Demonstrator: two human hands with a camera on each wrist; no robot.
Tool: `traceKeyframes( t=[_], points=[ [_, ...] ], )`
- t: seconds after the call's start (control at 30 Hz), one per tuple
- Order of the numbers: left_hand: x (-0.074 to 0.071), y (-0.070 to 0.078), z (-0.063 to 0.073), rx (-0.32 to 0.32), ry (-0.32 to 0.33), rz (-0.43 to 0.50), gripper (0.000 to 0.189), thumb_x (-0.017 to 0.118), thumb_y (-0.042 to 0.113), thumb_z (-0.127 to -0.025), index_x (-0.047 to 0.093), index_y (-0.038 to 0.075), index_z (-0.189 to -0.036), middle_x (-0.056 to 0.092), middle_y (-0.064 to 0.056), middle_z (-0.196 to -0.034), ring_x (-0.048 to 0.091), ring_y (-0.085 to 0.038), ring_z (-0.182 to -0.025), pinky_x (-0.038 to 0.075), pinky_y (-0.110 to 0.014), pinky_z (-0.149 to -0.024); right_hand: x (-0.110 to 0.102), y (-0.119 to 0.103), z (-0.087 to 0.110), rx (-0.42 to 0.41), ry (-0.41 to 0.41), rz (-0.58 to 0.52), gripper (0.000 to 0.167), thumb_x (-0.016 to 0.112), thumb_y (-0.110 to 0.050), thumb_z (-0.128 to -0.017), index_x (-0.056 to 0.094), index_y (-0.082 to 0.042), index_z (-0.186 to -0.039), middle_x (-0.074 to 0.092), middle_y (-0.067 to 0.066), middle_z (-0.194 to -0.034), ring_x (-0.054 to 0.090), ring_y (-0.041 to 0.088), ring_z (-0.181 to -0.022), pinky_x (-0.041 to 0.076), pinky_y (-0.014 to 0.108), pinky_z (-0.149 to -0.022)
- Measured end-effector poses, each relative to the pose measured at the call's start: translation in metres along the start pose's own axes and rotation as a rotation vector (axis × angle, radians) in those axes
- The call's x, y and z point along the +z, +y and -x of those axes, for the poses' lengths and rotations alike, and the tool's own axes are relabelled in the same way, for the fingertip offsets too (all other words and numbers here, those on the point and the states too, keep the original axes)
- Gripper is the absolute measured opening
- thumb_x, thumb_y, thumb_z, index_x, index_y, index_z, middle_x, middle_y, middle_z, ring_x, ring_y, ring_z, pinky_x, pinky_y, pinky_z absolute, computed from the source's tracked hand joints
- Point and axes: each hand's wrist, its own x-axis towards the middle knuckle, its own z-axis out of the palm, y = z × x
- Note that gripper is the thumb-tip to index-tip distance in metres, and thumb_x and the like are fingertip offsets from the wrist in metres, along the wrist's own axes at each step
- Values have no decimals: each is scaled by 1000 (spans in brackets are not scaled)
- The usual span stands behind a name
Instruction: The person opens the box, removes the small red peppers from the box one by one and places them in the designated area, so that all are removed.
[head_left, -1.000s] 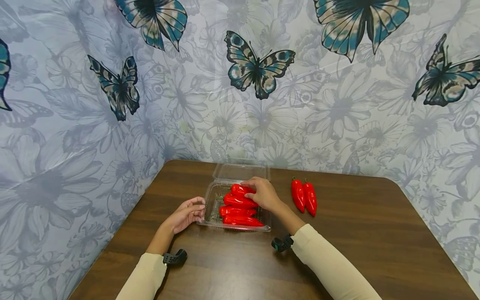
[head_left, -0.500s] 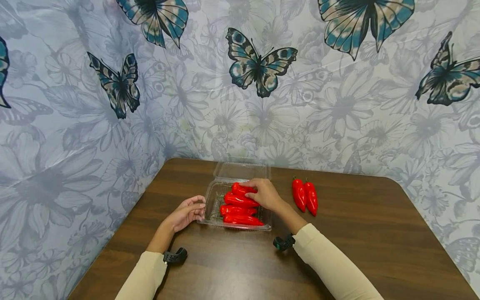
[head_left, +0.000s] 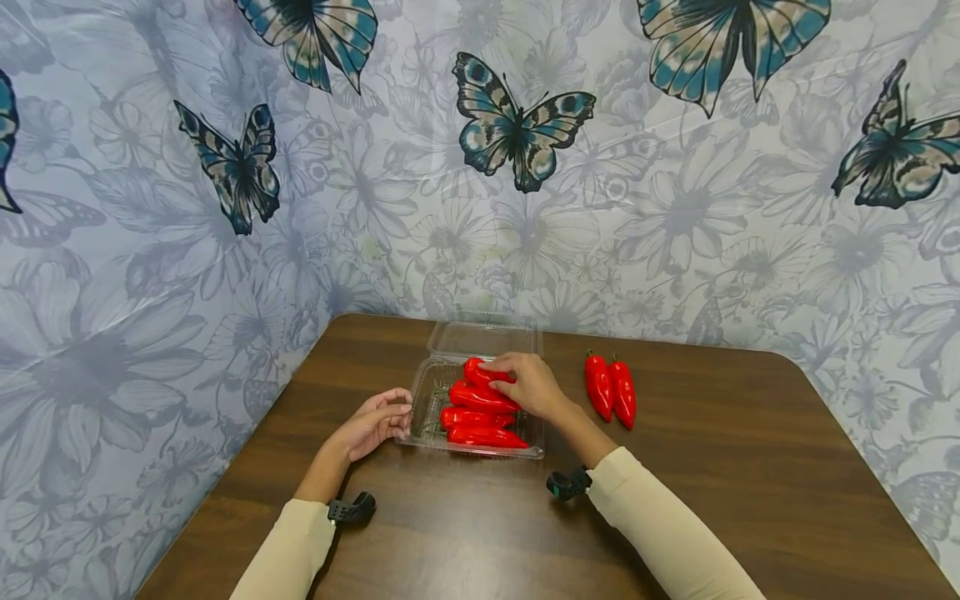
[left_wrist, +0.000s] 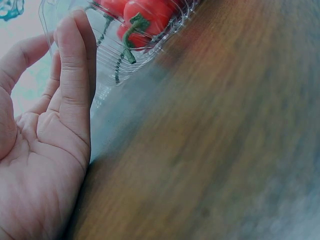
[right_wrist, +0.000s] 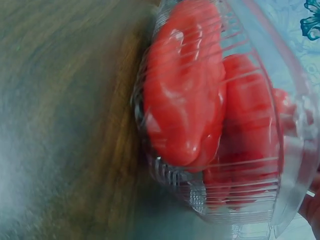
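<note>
A hinged, see-through plastic container (head_left: pixel 422 398) stands with its lid (head_left: pixel 486 339) raised at the back. Several glossy red peppers (head_left: pixel 487 437) lie crosswise in it, one behind another. My right hand (head_left: pixel 531 387) reaches over the right side and pinches the rearmost pepper (head_left: pixel 473 368) between thumb and fingers. At the left wall, my left hand (head_left: pixel 373 427) touches the rim with its fingertips, the fingers long and relaxed in the left wrist view. That view also shows a green pepper stem (left_wrist: pixel 131 42) through the clear wall. In the right wrist view, only a sliver of hand shows.
Two more red peppers (head_left: pixel 610 388) lie side by side on the brown wooden table (head_left: pixel 720 450), right of the container. A wall (head_left: pixel 675 233) with a butterfly and flower print rises behind the table and at its left. Each wrist wears a black band (head_left: pixel 351 509).
</note>
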Motion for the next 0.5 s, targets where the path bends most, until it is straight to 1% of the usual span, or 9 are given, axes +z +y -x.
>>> traceKeyframes(
  t=[0.17,0.37,0.5],
  points=[
    [1,1,0,-9,-3,5,13,45,3,-107,55,10,-109,66,-2,-85,66,-13,-72,58,-25,-68,-1,-1,1,10,14,-27,36,83,-4,-83,77,-12,-117,74,8,-113,70,28,-106,56,45,-92],
    [1,0,0,-3,-8,10,15,43,2,-107,55,10,-109,66,-2,-85,66,-13,-72,58,-25,-68,-4,0,2,-19,53,-56,35,83,-4,-83,76,-9,-118,74,9,-112,70,28,-105,57,44,-91],
    [0,0,0,1,-8,15,17,42,1,-107,56,11,-109,66,-1,-85,67,-13,-73,58,-26,-69,-8,-1,2,-29,82,-83,34,83,-6,-84,77,-8,-117,74,10,-112,71,27,-104,59,41,-84]
  ],
)
